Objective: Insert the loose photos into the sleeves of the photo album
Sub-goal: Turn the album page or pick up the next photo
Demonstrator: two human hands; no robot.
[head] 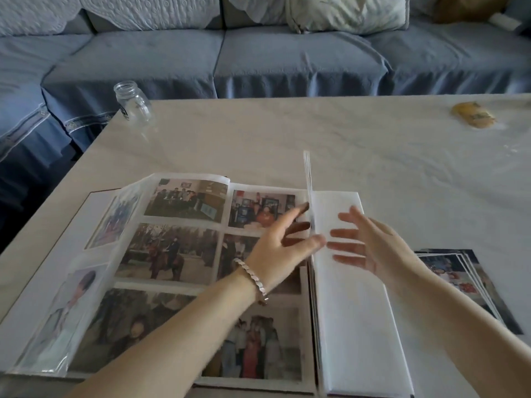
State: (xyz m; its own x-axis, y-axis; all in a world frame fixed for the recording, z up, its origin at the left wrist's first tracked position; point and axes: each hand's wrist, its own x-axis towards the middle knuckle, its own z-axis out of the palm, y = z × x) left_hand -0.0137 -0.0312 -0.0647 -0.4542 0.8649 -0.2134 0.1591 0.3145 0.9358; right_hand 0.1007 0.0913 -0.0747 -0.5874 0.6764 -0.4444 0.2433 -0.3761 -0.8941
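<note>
The photo album [161, 254] lies open on the table, its left side showing sleeves filled with photos. One page [309, 193] stands on edge at the spine, seen end-on. My left hand [283, 248] reaches over the filled page, fingers spread and touching that upright page from the left. My right hand [365, 239] hovers just right of the page with straight, spread fingers, above the blank white right side [353, 326] of the album. A stack of loose photos [462, 280] lies on the table to the right of the album, partly behind my right forearm.
A glass jar [133, 103] stands at the table's far left corner. A yellow packet [474, 118] lies at the far right. The marble table [316, 139] extends beyond the album. A blue sofa [258, 58] runs behind it.
</note>
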